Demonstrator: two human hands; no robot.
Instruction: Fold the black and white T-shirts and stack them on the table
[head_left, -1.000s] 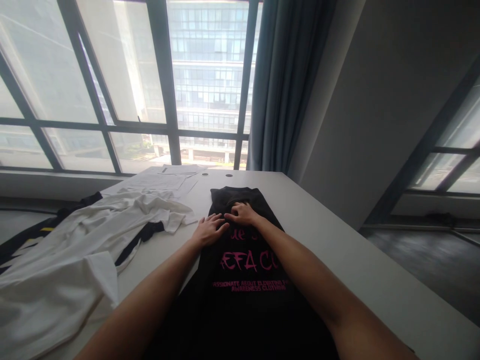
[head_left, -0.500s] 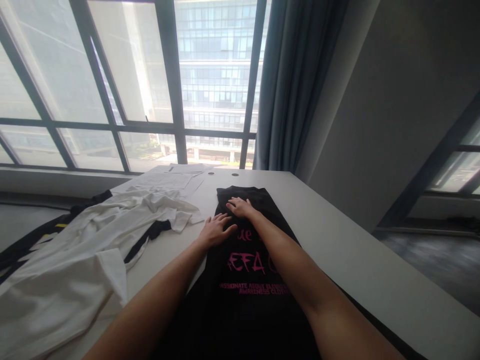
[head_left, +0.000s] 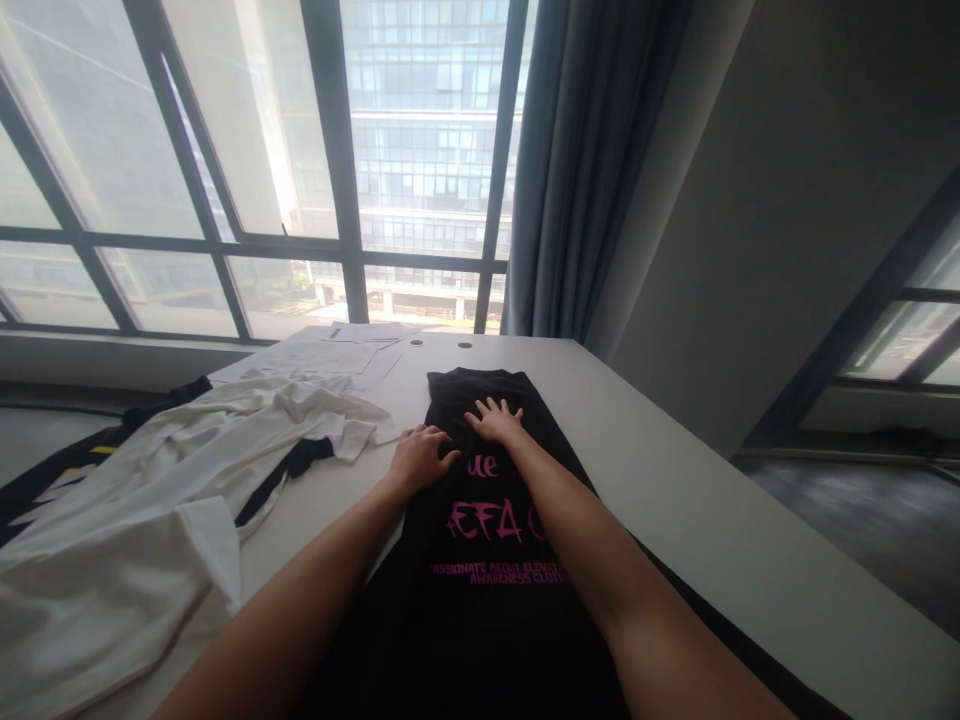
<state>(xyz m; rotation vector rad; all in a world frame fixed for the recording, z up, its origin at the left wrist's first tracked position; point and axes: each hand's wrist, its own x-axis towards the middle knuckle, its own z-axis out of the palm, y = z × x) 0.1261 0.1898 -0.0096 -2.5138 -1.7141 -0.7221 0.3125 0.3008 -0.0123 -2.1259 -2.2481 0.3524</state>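
Note:
A black T-shirt (head_left: pixel 480 620) with pink lettering lies lengthwise on the white table, its far end narrow and its near part running under my forearms. My right hand (head_left: pixel 495 418) rests flat on the upper part of the shirt, fingers spread, above the print. At the shirt's left edge is my left hand (head_left: pixel 421 457), its fingers slightly bent and the thumb held apart, pointing right over the fabric. No cloth shows pinched in either hand. My right forearm covers part of the lettering.
On the left, a white shirt (head_left: pixel 187 470) with dark trim lies rumpled over the table (head_left: pixel 675 480). Beneath and beyond it are a black garment (head_left: pixel 45 480) and paper sheets (head_left: pixel 337 350). Windows and a grey-blue curtain (head_left: pixel 585 170) stand behind.
My right hand has shifted slightly right and spread its fingers more. My left hand has moved a little left to the shirt's edge, its fingers more bent. The view has shifted slightly.

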